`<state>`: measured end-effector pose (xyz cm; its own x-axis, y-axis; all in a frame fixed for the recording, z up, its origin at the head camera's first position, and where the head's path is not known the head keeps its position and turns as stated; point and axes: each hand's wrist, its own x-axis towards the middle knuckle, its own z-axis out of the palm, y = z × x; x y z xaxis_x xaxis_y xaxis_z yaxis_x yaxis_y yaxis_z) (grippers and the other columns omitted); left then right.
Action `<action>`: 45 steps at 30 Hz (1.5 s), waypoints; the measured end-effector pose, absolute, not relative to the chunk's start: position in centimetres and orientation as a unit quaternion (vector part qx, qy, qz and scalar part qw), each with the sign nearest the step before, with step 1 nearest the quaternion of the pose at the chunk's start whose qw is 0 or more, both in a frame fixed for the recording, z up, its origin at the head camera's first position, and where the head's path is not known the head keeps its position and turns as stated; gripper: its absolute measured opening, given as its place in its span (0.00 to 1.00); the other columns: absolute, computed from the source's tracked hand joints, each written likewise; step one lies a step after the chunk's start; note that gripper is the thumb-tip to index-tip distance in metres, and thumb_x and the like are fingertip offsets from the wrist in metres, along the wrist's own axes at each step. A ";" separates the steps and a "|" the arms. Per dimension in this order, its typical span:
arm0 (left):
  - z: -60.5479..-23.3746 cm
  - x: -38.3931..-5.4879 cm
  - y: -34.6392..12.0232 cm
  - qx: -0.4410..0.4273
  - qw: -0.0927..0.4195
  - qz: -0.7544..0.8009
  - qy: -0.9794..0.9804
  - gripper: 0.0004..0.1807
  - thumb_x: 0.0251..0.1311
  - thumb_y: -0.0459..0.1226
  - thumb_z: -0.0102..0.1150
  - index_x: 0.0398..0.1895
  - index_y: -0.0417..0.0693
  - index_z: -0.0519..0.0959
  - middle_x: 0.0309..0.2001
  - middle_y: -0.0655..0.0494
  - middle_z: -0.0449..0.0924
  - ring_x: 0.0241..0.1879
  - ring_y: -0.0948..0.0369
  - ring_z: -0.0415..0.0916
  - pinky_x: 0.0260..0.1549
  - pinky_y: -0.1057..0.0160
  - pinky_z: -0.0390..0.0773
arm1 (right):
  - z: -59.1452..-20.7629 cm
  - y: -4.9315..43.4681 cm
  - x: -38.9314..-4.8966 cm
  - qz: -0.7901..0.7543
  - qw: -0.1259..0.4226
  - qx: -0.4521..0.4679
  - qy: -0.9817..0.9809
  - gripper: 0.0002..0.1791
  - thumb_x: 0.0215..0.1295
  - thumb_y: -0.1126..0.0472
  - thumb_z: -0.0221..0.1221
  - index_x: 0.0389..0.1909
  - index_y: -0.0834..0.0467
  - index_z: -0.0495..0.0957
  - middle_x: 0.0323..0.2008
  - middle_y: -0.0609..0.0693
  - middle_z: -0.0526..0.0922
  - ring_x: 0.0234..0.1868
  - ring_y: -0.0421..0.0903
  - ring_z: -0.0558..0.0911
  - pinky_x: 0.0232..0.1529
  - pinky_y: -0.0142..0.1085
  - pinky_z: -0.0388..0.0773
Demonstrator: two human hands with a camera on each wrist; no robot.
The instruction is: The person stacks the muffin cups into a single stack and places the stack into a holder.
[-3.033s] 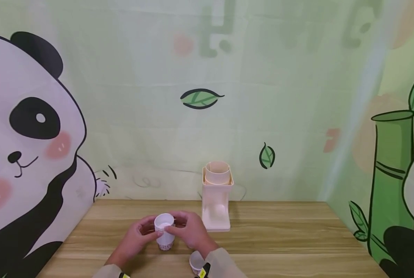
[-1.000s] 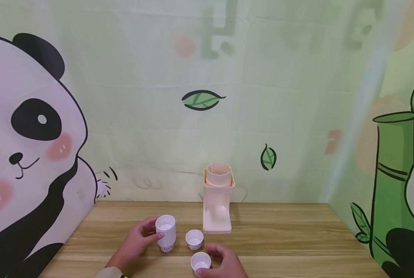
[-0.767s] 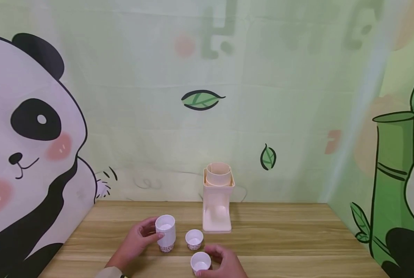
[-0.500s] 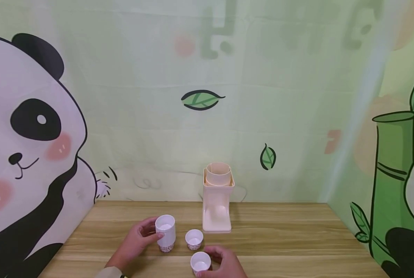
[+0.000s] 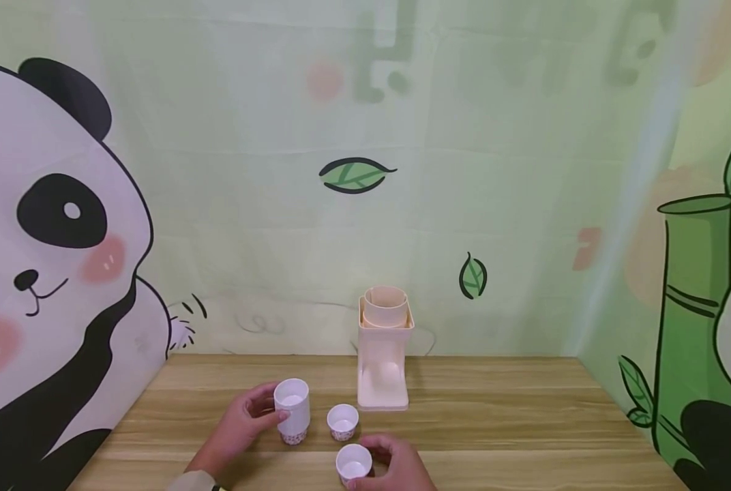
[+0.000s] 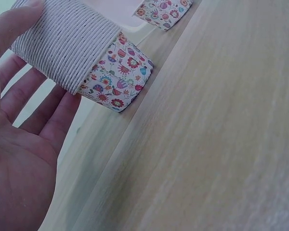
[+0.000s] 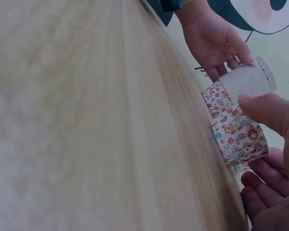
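Observation:
A tall stack of nested paper cups (image 5: 292,412) stands upright on the table, white above with a floral print on the lowest cup. My left hand (image 5: 243,423) grips it, thumb in front and fingers behind; the left wrist view shows the many rims (image 6: 70,41) close together. Nearer the front edge, my right hand (image 5: 399,467) holds a single floral paper cup (image 5: 354,464) between thumb and fingers, its mouth up. Another single paper cup (image 5: 343,423) stands upright between the stack and my right hand, touched by neither.
Behind the cups stands a pale pink holder (image 5: 382,372) with a round tube (image 5: 385,307) in its top. The wooden table (image 5: 494,409) ends at a printed cloth backdrop (image 5: 267,225) with a panda and bamboo.
Three seconds ago both hands were on the stack. My right hand has since left it and moved to the front cup; the middle cup now shows. During the last second almost nothing moves.

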<state>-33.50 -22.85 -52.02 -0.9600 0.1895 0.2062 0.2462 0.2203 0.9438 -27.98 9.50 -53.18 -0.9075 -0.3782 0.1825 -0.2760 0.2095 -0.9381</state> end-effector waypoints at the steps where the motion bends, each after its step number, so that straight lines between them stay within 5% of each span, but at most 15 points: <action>1: -52.0 -33.5 -22.8 -0.138 0.024 -0.608 -0.781 0.31 0.62 0.37 0.71 0.67 0.39 0.73 0.58 0.37 0.82 0.55 0.62 0.81 0.54 0.70 0.78 | -53.1 9.5 -28.0 -0.589 0.042 -0.209 0.780 0.30 0.46 0.60 0.81 0.52 0.63 0.83 0.48 0.55 0.88 0.49 0.43 0.85 0.53 0.30 0.79; 14: -51.8 -33.5 -22.8 -0.133 0.026 -0.606 -0.784 0.32 0.61 0.37 0.71 0.68 0.39 0.73 0.59 0.37 0.81 0.59 0.50 0.80 0.54 0.70 0.79 | -52.4 9.3 -27.5 -0.585 0.058 -0.178 0.789 0.29 0.46 0.60 0.80 0.50 0.62 0.83 0.46 0.53 0.88 0.48 0.45 0.84 0.50 0.33 0.79; 38: -51.9 -33.4 -22.9 -0.132 0.027 -0.607 -0.783 0.32 0.61 0.37 0.71 0.68 0.38 0.73 0.58 0.37 0.82 0.56 0.56 0.81 0.53 0.70 0.79 | -52.4 9.3 -27.7 -0.639 0.054 -0.184 0.745 0.30 0.50 0.62 0.78 0.53 0.69 0.80 0.45 0.58 0.88 0.44 0.42 0.85 0.45 0.26 0.82; 45: -51.7 -33.3 -22.8 -0.131 0.025 -0.606 -0.784 0.32 0.61 0.38 0.71 0.68 0.39 0.73 0.60 0.37 0.81 0.59 0.50 0.80 0.53 0.70 0.78 | -52.0 9.2 -27.9 -0.653 0.056 -0.181 0.733 0.32 0.49 0.62 0.79 0.54 0.69 0.79 0.46 0.59 0.87 0.46 0.47 0.86 0.45 0.28 0.84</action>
